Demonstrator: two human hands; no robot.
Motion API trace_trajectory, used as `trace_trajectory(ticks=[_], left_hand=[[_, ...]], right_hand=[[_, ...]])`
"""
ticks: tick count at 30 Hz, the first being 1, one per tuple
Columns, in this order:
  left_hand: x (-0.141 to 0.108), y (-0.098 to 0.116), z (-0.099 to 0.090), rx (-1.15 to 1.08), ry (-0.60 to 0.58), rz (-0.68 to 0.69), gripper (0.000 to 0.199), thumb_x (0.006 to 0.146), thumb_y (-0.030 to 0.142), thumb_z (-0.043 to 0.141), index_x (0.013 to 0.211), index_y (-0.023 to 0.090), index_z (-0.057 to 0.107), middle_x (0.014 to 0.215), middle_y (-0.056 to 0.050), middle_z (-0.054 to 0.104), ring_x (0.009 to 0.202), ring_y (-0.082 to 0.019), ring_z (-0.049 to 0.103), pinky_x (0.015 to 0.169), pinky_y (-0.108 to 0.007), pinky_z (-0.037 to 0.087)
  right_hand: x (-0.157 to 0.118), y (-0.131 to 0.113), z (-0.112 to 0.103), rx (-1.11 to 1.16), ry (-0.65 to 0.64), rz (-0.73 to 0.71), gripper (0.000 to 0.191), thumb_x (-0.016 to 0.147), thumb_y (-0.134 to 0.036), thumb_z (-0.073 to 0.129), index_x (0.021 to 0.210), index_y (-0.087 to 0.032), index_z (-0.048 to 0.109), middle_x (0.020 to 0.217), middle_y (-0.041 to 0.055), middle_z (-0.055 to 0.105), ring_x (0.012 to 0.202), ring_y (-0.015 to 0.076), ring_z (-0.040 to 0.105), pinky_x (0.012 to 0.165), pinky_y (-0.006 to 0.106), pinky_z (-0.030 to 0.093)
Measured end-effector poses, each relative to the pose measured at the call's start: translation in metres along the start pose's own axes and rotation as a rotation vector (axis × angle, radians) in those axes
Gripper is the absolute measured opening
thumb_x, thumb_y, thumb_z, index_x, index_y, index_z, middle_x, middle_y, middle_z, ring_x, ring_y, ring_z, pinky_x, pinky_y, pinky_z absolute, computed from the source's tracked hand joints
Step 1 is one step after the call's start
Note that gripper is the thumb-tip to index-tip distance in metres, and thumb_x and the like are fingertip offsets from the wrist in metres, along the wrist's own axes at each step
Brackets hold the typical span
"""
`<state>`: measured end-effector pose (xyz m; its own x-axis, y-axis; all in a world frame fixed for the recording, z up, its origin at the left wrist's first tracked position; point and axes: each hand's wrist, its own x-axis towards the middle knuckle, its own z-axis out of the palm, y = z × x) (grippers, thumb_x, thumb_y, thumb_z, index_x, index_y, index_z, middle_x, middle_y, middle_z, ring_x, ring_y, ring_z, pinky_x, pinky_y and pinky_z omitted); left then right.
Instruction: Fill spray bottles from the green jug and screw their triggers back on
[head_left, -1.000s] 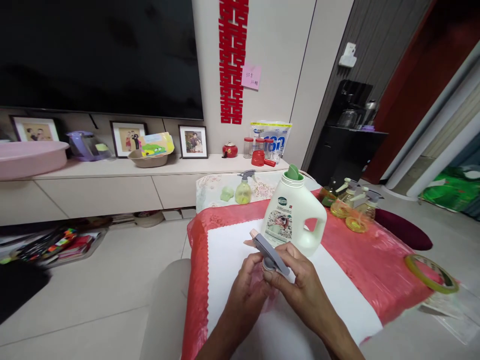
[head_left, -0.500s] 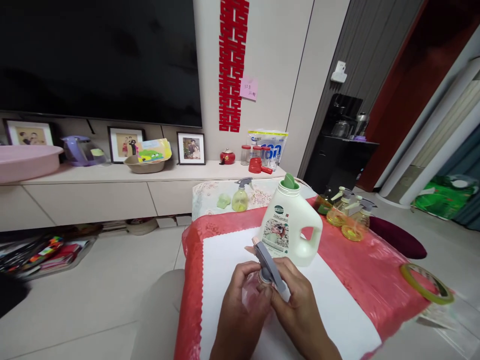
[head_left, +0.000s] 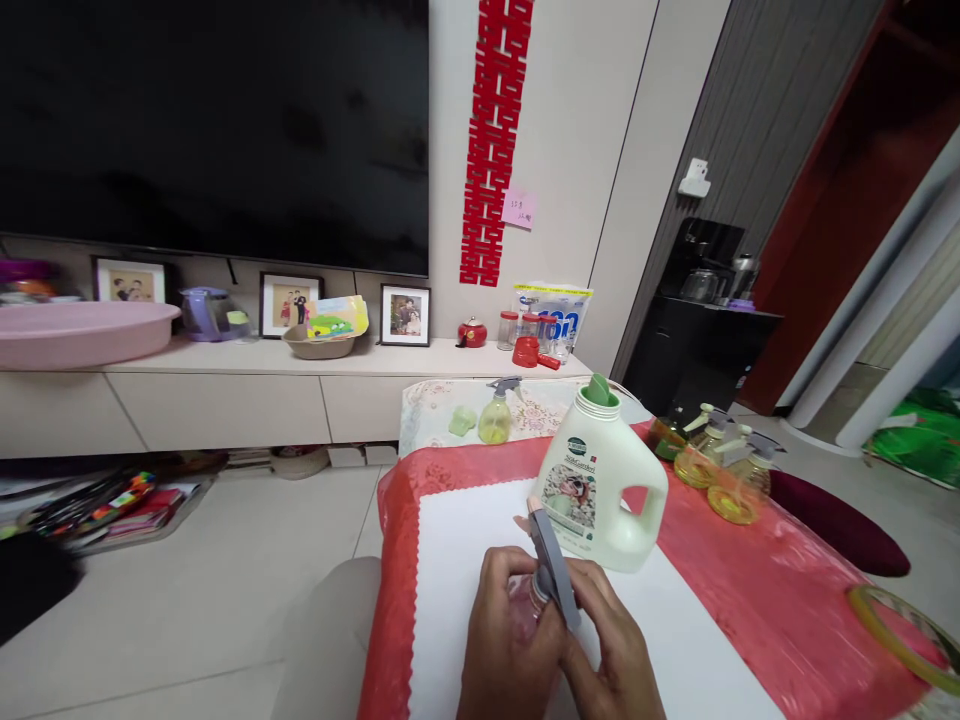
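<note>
Left hand (head_left: 506,640) and right hand (head_left: 619,645) have drawn closer together, so the grip seems more compact around the neck. The left fingers curl around a clear, pinkish plastic spray bottle (head_left: 520,612); the right fingers pinch its grey plastic trigger head (head_left: 553,565), above the table (head_left: 750,580), near a white plastic jug (head_left: 592,535).

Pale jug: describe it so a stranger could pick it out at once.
On the red-covered table, find the white mat. The jug stands on it, just beyond the left hand and right hand. Unlike the smaller spray bottles, it has a moulded side handle and a green top.
</note>
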<state>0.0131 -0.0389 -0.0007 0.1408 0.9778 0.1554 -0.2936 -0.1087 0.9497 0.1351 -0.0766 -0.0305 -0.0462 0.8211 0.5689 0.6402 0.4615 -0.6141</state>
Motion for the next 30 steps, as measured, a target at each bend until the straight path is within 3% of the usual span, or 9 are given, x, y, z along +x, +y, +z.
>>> trace_trajectory(ticks=[6,10,16,20,25,30], left_hand=[[0.001,-0.010,-0.001,0.081,-0.011,0.055,0.012,0.079,0.031,0.062,0.087,0.022,0.060,0.087,-0.002,0.059,0.082,-0.022,0.063,0.075,-0.036,0.053],[0.002,-0.015,-0.002,0.150,0.012,0.078,0.011,0.080,0.032,0.059,0.085,0.023,0.062,0.088,-0.004,0.059,0.085,-0.024,0.062,0.079,-0.040,0.053],[0.001,-0.011,0.004,0.097,0.054,0.003,0.021,0.071,0.028,0.064,0.090,0.022,0.059,0.087,-0.003,0.063,0.081,-0.023,0.065,0.076,-0.038,0.056],[0.003,-0.007,0.007,0.069,0.069,-0.031,0.024,0.069,0.027,0.068,0.089,0.022,0.057,0.081,-0.002,0.063,0.071,-0.021,0.065,0.069,-0.034,0.055],[0.005,-0.007,0.003,0.126,0.055,-0.008,0.018,0.067,0.026,0.071,0.080,0.023,0.058,0.079,-0.002,0.062,0.073,-0.022,0.062,0.068,-0.032,0.052],[0.003,-0.002,0.001,0.149,0.019,0.006,0.009,0.074,0.028,0.063,0.081,0.023,0.062,0.082,-0.003,0.059,0.073,-0.022,0.059,0.065,-0.032,0.050]], right_hand=[[0.000,0.004,-0.008,0.123,-0.074,0.060,0.041,0.111,-0.043,0.043,0.152,-0.035,0.041,0.146,0.0023,0.036,0.133,0.0190,0.041,0.109,0.023,0.044],[0.001,0.010,-0.003,0.140,-0.060,0.044,0.040,0.110,-0.042,0.045,0.150,-0.035,0.044,0.144,0.0022,0.038,0.130,0.0176,0.044,0.110,0.023,0.043],[-0.002,0.021,0.008,0.088,0.069,-0.008,0.037,0.105,-0.026,0.051,0.142,-0.026,0.051,0.135,0.0049,0.046,0.120,0.0153,0.051,0.096,0.017,0.049],[-0.004,0.015,0.018,0.075,0.175,0.025,0.037,0.093,-0.016,0.051,0.129,-0.021,0.054,0.126,0.0035,0.050,0.117,0.0142,0.052,0.099,0.018,0.047],[-0.004,0.006,0.032,0.089,0.321,0.139,0.027,0.091,-0.024,0.054,0.116,-0.018,0.059,0.119,0.0033,0.053,0.112,0.0142,0.053,0.094,0.015,0.045],[-0.003,0.011,0.022,0.065,0.208,0.047,0.032,0.099,-0.026,0.051,0.132,-0.023,0.053,0.130,0.0037,0.049,0.116,0.0143,0.052,0.097,0.016,0.047]])
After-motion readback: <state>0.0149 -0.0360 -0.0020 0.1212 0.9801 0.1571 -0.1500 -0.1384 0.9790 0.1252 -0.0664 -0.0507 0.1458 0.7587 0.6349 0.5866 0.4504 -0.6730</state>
